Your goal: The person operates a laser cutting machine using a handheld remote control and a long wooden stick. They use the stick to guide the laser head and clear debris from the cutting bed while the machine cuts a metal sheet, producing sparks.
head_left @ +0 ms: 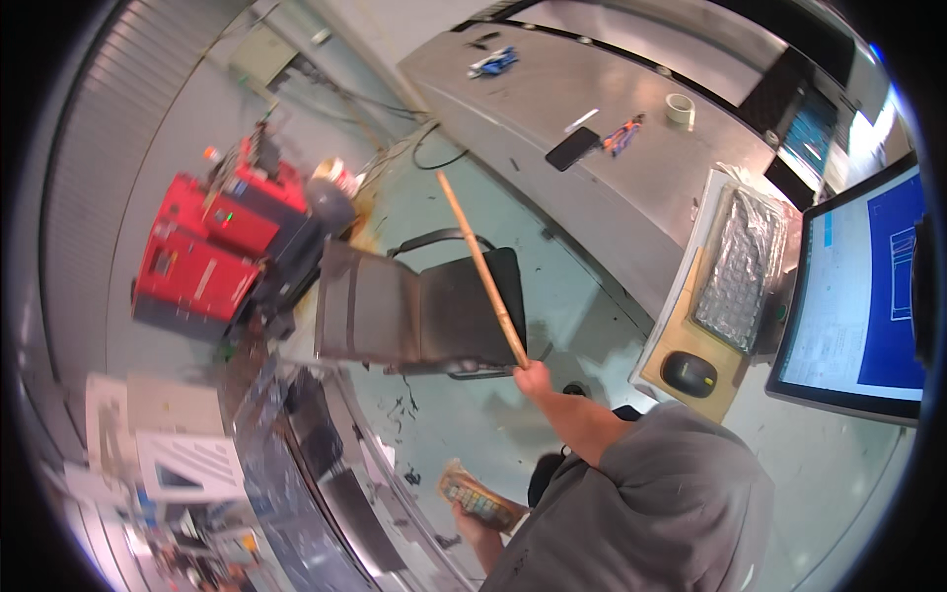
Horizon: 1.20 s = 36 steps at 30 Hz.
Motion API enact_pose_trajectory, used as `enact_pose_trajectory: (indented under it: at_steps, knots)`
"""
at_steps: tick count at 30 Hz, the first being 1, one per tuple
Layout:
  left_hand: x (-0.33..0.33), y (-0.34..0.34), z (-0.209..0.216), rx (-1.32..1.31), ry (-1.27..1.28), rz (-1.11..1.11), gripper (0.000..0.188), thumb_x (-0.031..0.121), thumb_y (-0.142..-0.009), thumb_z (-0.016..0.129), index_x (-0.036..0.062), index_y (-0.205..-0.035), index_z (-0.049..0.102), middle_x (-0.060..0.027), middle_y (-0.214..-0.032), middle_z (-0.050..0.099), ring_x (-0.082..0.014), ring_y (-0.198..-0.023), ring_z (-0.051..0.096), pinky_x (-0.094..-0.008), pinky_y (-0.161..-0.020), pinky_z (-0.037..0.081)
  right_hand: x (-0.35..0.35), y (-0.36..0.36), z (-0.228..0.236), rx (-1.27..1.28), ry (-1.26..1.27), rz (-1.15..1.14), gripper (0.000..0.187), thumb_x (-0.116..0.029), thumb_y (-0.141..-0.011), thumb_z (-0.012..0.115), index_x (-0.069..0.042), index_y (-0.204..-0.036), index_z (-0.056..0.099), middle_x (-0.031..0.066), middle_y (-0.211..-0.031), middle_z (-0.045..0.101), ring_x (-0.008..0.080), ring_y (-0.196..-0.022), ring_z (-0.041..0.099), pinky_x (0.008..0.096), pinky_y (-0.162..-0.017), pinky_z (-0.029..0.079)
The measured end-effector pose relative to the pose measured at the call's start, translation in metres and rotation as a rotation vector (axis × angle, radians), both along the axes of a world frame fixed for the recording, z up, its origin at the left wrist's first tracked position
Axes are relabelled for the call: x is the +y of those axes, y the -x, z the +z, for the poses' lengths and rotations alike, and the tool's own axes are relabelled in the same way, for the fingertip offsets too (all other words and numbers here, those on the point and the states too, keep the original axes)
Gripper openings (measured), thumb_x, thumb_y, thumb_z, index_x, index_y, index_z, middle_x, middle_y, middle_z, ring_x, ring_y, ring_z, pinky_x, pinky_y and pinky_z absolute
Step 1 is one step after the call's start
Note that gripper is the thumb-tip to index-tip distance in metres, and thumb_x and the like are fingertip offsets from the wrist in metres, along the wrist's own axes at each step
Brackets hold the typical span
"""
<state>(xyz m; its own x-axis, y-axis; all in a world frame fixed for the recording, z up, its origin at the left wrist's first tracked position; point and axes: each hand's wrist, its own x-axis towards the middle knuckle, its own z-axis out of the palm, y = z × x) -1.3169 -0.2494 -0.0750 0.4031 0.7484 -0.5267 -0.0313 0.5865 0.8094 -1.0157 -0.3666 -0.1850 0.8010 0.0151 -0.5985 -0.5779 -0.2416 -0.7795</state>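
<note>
Overhead, grey floor [464,414] beneath metal counter [552,109].

Wooden stick [482,266]: bare, matt, pale tan wood, smooth along its length.
Handheld keypad controller [475,498]: wrapped in clear, crinkled, glossy plastic film.
Chair [419,311]: black seat and back, dull leather-like covering; thin dark metal armrest.
Worktop [552,94]: brushed grey sheet metal, satin sheen, scuffed.
Keyboard [740,268]: under wrinkled, shiny transparent plastic.
Mouse [689,373]: black matt plastic, on a tan board of wood or card.
Welding machine [212,247]: red painted metal casing, semi-gloss.
Sleeve [661,493]: grey matt knit cloth.
</note>
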Motion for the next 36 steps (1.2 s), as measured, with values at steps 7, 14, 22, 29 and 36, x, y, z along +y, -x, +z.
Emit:
enact_pose_trajectory:
  at_steps: [7,14,22,29,36]
  knots:
    - [0.062,-0.171,-0.024,-0.071,0.240,-0.446,0.047,0.037,-0.103,0.043,0.0037,-0.130,0.060,-0.0113,-0.124,0.067,-0.0280,-0.113,0.065,-0.0431,-0.099,0.052,0.012,-0.150,0.068,-0.174,0.036,-0.067,0.034,-0.034,-0.088,0.060,-0.010,-0.110,0.073,0.0224,-0.100,0.072,0.0431,-0.102,0.067,0.0491,-0.090,0.053]
    - [0.127,-0.398,-0.040,0.078,0.134,-0.613,0.038,0.035,-0.099,0.054,0.0044,-0.120,0.064,-0.0089,-0.117,0.069,-0.0236,-0.104,0.067,-0.0395,-0.093,0.054,-0.079,-0.345,0.091,-0.501,0.222,-0.182,0.030,-0.032,-0.093,0.065,-0.009,-0.110,0.076,0.0155,-0.079,0.071,0.0255,-0.077,0.071,0.0429,-0.075,0.053]
    - [0.168,-0.577,-0.016,0.059,0.193,-0.656,0.040,0.038,-0.098,0.057,0.0028,-0.117,0.066,-0.0090,-0.110,0.070,-0.0226,-0.098,0.068,-0.0368,-0.090,0.054,-0.141,-0.420,0.119,-0.417,0.457,-0.492,0.028,-0.024,-0.094,0.064,-0.011,-0.117,0.074,0.0179,-0.087,0.074,0.0259,-0.082,0.072,0.0387,-0.079,0.054]
    - [0.188,-0.725,0.003,0.037,0.115,-0.809,0.029,0.028,-0.102,0.052,0.0046,-0.114,0.064,-0.0060,-0.107,0.069,-0.0190,-0.096,0.068,-0.0354,-0.088,0.055,-0.138,-0.474,0.163,-0.238,0.103,-0.749,0.031,-0.023,-0.096,0.067,-0.003,-0.119,0.069,0.0053,-0.078,0.069,0.0104,-0.063,0.064,0.0272,-0.058,0.050]
    - [0.185,-0.869,-0.009,0.052,0.182,-0.817,0.039,0.036,-0.102,0.051,0.0052,-0.122,0.064,-0.0069,-0.115,0.070,-0.0218,-0.104,0.067,-0.0382,-0.093,0.054,-0.124,-0.590,0.180,-0.343,0.452,-0.607,0.047,-0.031,-0.098,0.063,-0.003,-0.135,0.059,0.0193,-0.080,0.067,0.0306,-0.076,0.068,0.0416,-0.073,0.052]
